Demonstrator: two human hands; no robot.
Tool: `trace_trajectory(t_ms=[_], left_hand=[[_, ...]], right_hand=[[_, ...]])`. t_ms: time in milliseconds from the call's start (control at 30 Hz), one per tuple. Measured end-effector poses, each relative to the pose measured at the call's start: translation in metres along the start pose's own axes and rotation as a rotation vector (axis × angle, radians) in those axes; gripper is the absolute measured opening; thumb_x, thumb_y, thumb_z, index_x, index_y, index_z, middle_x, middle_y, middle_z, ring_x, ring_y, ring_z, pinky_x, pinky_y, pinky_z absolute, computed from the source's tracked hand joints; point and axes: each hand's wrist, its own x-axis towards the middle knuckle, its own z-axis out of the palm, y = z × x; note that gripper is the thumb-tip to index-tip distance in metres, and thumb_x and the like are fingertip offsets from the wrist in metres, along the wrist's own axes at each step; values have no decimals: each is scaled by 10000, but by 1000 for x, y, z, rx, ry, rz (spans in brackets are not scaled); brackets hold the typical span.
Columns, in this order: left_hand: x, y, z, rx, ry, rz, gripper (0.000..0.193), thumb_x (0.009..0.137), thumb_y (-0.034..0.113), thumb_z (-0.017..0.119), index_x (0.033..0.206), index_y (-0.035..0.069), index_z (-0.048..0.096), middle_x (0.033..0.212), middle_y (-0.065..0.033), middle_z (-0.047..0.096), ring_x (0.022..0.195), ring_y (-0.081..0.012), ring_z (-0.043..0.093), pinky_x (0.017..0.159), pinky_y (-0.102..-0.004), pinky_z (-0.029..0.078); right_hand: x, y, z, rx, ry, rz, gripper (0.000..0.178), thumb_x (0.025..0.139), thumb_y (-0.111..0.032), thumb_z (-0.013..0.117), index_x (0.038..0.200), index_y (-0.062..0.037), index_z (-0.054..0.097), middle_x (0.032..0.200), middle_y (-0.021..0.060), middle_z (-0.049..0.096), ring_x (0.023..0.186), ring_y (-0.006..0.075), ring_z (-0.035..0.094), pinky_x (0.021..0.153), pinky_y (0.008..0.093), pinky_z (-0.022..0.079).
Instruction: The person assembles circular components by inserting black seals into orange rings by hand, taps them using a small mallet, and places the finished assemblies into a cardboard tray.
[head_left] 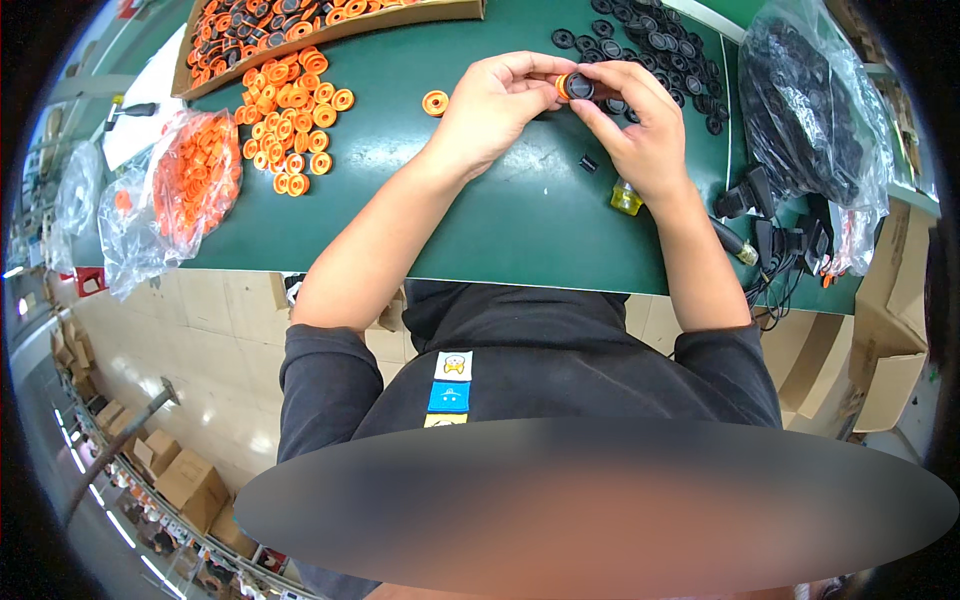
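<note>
My left hand [488, 112] and my right hand [648, 125] meet above the far middle of the green table. Between their fingertips is a small round part, its orange piece [562, 87] on the left against a black disc [579, 87]. The left fingers pinch the orange side, the right thumb and fingers the black side. Whether the two pieces are fully joined cannot be seen. A single orange disc [435, 103] lies left of my left hand. Under my right wrist lies a yellow transparent object [626, 198], with a small black piece [588, 162] nearby.
Loose orange discs [290, 120] lie at left, below a cardboard tray [340, 27] of orange and black parts. A bag of orange parts [195, 180] overhangs the front edge. Black discs [660, 45] spread at far right, beside a bag of black parts [815, 100] and cables [775, 260].
</note>
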Motion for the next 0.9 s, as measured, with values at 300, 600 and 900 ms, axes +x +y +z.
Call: trace_trajectory(t_ms=[300,600,900], left_hand=[[0,1,-4,59,-5,9,298,936,-8,590,1226,-25,653,1051,-67,689,948,-120,635,897,-254,514],[1,0,-4,108,2,-12,304,923,-2,626,1225,-25,659,1042,-65,690,936,-118,638,884,-249,521],[0,0,-2,124,3,-7,300,927,-1,620,1223,-24,660,1030,-61,689,924,-115,637,878,-248,520]], right_hand=[[1,0,-1,-135,-32,-157,324,778,-92,786,1081,-25,694,1022,122,671,924,289,668,824,344,542],[0,-3,0,-217,-26,-173,310,781,-86,782,1070,-20,693,1014,120,667,910,285,668,793,343,551],[-2,-4,0,-216,-31,-127,309,770,-76,784,1058,-12,692,1009,120,664,898,292,668,782,350,551]])
